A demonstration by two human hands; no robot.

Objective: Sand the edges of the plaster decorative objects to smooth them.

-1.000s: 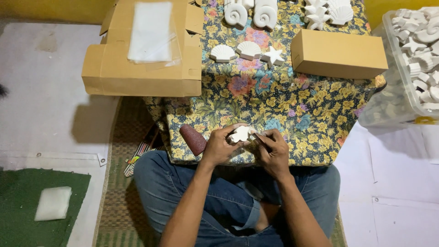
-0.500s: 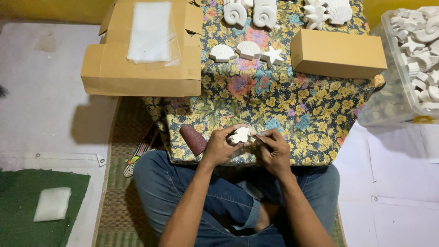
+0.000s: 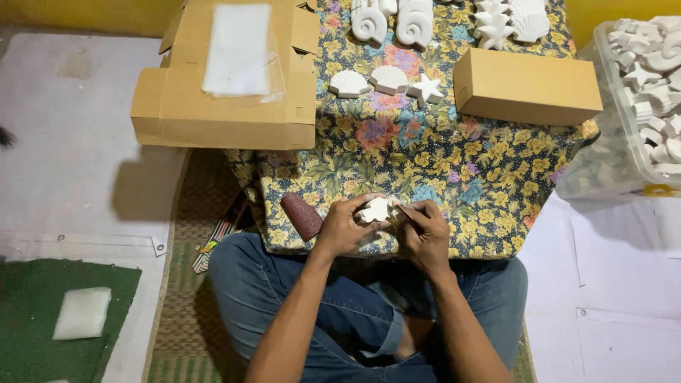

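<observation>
A seated person's left hand (image 3: 340, 228) clasps a white star (image 3: 376, 210) steady above the floral worktop (image 3: 454, 163) while the right hand (image 3: 425, 230), grip pinched, works its edge.

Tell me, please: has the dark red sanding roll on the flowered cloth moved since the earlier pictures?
No. The dark red sanding roll lies at the same spot on the flowered cloth, beside the left hand.

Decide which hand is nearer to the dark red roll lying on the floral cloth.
Left. The left hand lies just right of the dark red roll; the right hand is farther right, beyond the white piece.
</observation>
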